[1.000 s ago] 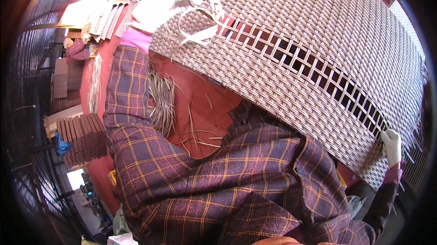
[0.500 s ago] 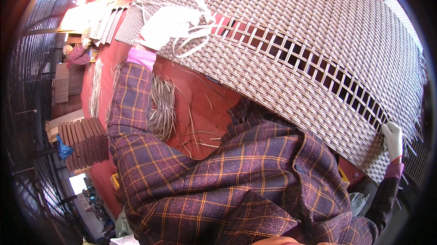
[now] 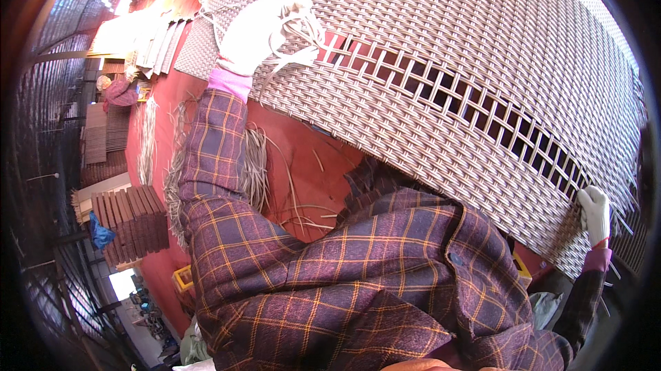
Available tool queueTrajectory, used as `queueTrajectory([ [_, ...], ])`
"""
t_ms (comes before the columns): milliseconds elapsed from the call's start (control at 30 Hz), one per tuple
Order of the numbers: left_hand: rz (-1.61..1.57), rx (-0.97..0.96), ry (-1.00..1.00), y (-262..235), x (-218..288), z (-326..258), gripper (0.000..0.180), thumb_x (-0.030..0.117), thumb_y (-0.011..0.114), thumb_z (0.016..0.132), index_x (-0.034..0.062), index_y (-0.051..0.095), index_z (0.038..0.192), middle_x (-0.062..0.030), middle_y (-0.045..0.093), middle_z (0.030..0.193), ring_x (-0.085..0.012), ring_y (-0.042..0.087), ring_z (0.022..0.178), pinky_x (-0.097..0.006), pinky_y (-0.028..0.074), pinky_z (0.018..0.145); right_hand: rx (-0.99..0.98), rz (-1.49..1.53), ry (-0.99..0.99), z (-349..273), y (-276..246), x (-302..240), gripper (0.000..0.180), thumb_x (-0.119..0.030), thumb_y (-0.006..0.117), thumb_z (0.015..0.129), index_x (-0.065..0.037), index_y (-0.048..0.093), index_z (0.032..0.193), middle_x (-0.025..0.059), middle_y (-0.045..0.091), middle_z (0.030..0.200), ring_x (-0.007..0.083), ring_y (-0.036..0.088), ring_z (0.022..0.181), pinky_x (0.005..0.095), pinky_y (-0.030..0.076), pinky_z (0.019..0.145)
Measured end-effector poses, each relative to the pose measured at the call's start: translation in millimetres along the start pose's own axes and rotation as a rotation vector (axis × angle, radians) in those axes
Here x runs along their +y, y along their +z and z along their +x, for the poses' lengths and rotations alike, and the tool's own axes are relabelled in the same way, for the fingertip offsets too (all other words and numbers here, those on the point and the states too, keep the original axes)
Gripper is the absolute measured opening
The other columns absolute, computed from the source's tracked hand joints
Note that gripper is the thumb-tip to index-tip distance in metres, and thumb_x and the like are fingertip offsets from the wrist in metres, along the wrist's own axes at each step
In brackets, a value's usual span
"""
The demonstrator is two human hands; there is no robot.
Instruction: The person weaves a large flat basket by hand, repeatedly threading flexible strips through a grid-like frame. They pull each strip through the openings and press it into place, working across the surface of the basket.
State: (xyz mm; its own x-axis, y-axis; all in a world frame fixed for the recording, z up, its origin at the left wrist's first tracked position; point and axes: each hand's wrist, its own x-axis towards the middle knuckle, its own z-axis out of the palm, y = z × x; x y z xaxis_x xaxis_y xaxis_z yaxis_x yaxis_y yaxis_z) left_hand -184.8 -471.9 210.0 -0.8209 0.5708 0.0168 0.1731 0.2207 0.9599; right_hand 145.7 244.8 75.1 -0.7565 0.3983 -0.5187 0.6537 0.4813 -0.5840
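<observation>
A large grey-beige woven wicker panel [image 3: 427, 19] slants across the upper right. Through it runs a long curved gap where the lattice is unfilled [image 3: 441, 85]. My left hand [image 3: 261, 30], in a white glove blown out by light, is closed over the panel's left part. Loops of a pale flat weaving strip [image 3: 301, 57] come from its fingers beside the gap's left end. My right hand [image 3: 593, 211], also gloved in white, is at the gap's far right end, fingers closed against the weave. Whatever it pinches there is too small to make out.
A bundle of weaving strips [image 3: 256, 168] and loose offcuts lie on the red surface [image 3: 310, 185] below the panel. Strip ends stick out at the panel's right edge. At left are stacked brown slats [image 3: 131, 223], a yellow crate [image 3: 183, 278] and another person [image 3: 120, 90].
My left hand has moved a little up and to the right, and the strip loops beside it are drawn in closer. My right hand stays in place.
</observation>
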Motion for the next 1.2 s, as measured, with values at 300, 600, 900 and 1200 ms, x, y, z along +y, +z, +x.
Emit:
queueTrajectory([
  [300, -0.399, -0.172, 0.029, -10, -22, 37, 0.046, 0.014, 0.068, 0.106, -0.0044, 0.061, 0.147, -0.0086, 0.07, 0.12, -0.0188, 0.071, 0.105, -0.032, 0.06, 0.091, 0.027, -0.014, -0.015, -2, 2, -4, 0.036, -0.019, 0.066, 0.104, -0.01, 0.053, 0.072, -0.0049, 0.043, 0.055, 0.005, 0.039, 0.039, 0.0266, 0.028, 0.037],
  [600, 0.49, 0.09, 0.092, -63, -77, 108, 0.032, 0.015, 0.071, 0.102, 0.0086, 0.077, 0.133, -0.009, 0.077, 0.134, -0.0206, 0.074, 0.122, -0.034, 0.062, 0.099, 0.025, -0.005, -0.015, -3, 3, -4, 0.031, -0.016, 0.065, 0.102, -0.007, 0.056, 0.074, -0.0044, 0.043, 0.055, 0.0054, 0.039, 0.039, 0.0271, 0.029, 0.037],
  [900, 1.646, 0.169, 0.26, -91, -86, 122, 0.033, 0.014, 0.064, 0.105, 0.0086, 0.074, 0.136, -0.0103, 0.079, 0.129, -0.0219, 0.076, 0.113, -0.035, 0.062, 0.094, -0.002, 0.019, 0.024, -3, 2, 0, 0.03, -0.016, 0.064, 0.103, -0.006, 0.057, 0.075, -0.0046, 0.044, 0.056, 0.0051, 0.039, 0.04, 0.0271, 0.028, 0.038],
  [1200, 0.735, 0.332, -0.028, -64, -42, 76, 0.037, 0.018, 0.063, 0.108, 0.0022, 0.07, 0.141, -0.0125, 0.079, 0.128, -0.0219, 0.076, 0.113, -0.033, 0.062, 0.095, -0.016, 0.001, 0.017, 4, 0, 9, 0.032, -0.017, 0.065, 0.104, -0.008, 0.054, 0.075, -0.0049, 0.043, 0.056, 0.0053, 0.038, 0.039, 0.0274, 0.028, 0.036],
])
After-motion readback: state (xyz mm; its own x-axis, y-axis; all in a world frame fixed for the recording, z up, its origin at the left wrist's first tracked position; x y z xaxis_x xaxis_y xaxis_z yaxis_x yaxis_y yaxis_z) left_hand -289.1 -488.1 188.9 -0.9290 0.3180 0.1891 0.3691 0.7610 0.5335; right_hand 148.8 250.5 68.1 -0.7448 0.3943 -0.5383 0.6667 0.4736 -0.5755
